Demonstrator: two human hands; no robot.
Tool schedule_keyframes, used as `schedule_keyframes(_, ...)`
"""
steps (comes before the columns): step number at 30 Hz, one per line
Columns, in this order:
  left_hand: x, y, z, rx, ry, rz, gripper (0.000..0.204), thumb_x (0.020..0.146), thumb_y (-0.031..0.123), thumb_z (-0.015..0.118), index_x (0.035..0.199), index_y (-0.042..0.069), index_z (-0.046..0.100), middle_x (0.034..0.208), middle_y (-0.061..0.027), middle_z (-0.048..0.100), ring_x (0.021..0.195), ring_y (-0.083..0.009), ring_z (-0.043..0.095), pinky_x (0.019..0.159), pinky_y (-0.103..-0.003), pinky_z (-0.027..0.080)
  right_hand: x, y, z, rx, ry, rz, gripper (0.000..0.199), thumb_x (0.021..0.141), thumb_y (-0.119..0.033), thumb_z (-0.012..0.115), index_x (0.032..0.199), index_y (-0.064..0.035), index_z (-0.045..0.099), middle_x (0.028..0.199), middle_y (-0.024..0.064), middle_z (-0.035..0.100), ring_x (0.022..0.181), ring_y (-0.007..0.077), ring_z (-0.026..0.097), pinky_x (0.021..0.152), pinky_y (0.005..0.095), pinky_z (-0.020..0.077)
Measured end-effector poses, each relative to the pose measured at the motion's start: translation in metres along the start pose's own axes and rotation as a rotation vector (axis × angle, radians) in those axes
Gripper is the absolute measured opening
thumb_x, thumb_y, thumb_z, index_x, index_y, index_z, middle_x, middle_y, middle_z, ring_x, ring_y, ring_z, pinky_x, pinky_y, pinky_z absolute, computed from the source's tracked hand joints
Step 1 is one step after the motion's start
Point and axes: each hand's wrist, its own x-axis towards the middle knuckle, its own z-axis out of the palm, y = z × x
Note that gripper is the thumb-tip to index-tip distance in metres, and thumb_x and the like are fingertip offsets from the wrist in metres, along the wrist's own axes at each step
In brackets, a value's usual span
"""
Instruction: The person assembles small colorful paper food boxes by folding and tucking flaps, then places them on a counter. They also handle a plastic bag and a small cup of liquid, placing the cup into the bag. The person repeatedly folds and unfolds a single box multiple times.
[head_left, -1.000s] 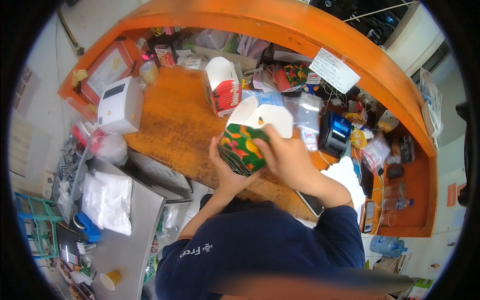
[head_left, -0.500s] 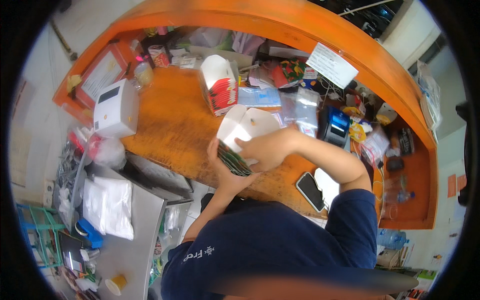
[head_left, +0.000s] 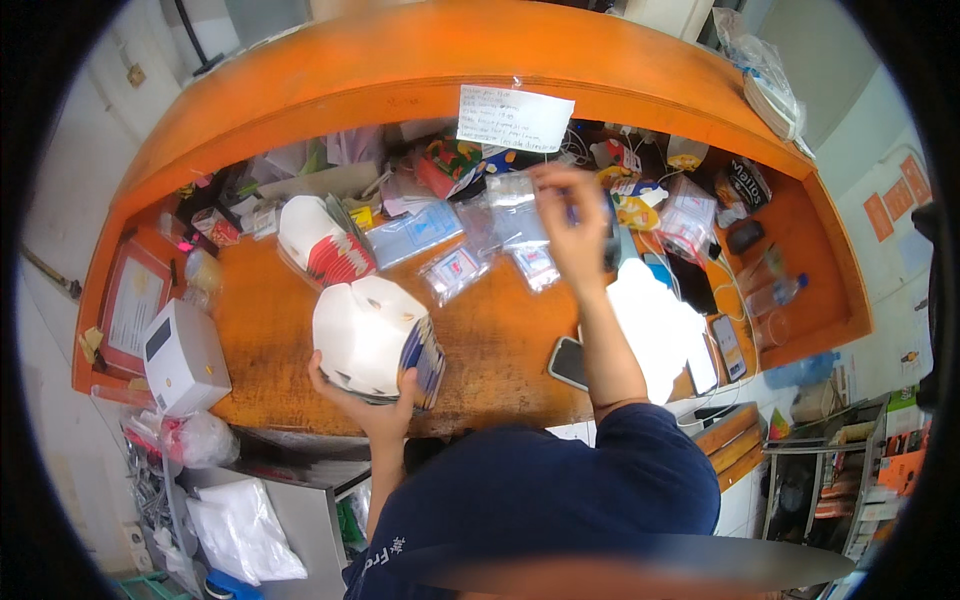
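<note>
The left hand [head_left: 372, 412] cups a folded white paper food box [head_left: 368, 338] from below, fingers wrapped around its near edge and thumb on its right side; the box sits closed, tilted slightly, just above the near edge of the orange counter [head_left: 500, 340]. The right hand [head_left: 572, 222] is stretched out toward one o'clock from the box, fingers half curled among small clear plastic bags [head_left: 515, 215]; whether it has pinched one cannot be told from this view.

At eleven o'clock from the held box stands a stack of red-and-white boxes [head_left: 318, 242]; at three o'clock lies a dark phone [head_left: 568, 362], and beyond it a white cloth [head_left: 655, 325]; at nine o'clock sits a white label printer [head_left: 185, 355].

To do this well, the left hand ought to keep the box level and its flaps shut while attention goes to the far hand; the right should take one bag only, by a corner, since the bags overlap and would likely drag their neighbours along.
</note>
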Motion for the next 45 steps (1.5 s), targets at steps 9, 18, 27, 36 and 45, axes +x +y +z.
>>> schedule_keyframes(9,0.009,-0.02,-0.003,-0.154,-0.102,0.017,0.111,0.06,0.031,0.086,0.142,0.006,0.016,0.133,-0.0184,0.029,0.127,-0.0321,0.035,0.105,-0.043,0.033,0.022,0.247,-0.182,-1.193,0.292,0.87,0.07,0.067,-0.063,0.072,0.118,-0.0158,0.066,0.136,0.0173,0.05,0.127,0.0404,0.045,0.1,0.0549,0.0365)
schedule_keyframes(18,0.01,-0.042,-0.02,-0.096,-0.21,0.12,0.117,0.053,0.034,0.091,0.14,0.006,0.018,0.131,-0.0174,0.03,0.124,-0.0311,0.038,0.102,-0.043,0.034,-0.005,0.073,-0.034,-0.164,0.935,-0.07,0.031,0.1,-0.023,0.052,0.102,0.0083,0.051,0.1,0.0178,0.061,0.089,0.0198,0.057,0.075,0.0325,0.0489)
schedule_keyframes(27,0.011,-0.046,-0.05,-0.062,-0.317,0.166,0.123,0.051,0.033,0.093,0.142,0.003,0.016,0.134,-0.017,0.034,0.127,-0.0312,0.039,0.106,-0.043,0.033,-0.011,-0.133,0.034,-0.305,-0.94,-0.714,0.023,0.07,-0.016,0.07,0.093,-0.0231,0.072,0.09,-0.0074,0.068,0.104,0.0171,0.058,0.112,0.0573,0.0139)
schedule_keyframes(36,0.019,-0.033,-0.034,-0.159,-0.348,0.17,0.124,0.049,0.036,0.093,0.142,0.001,0.018,0.136,-0.0188,0.037,0.128,-0.0308,0.039,0.107,-0.041,0.033,0.019,-0.185,0.059,-0.333,-1.454,-0.447,0.028,0.082,-0.016,0.061,0.11,-0.0118,0.063,0.081,0.0138,0.067,0.092,0.0283,0.065,0.114,0.0522,0.0231)
schedule_keyframes(45,0.025,-0.035,-0.031,-0.125,-0.33,0.162,0.125,0.052,0.043,0.091,0.141,-0.002,0.014,0.136,-0.0255,0.034,0.13,-0.0357,0.037,0.109,-0.045,0.029,0.014,-0.139,0.13,-0.372,-1.902,-0.235,0.061,0.081,-0.014,0.066,0.136,-0.0102,0.042,0.139,0.0163,0.038,0.12,0.0367,0.05,0.1,0.0424,0.0414)
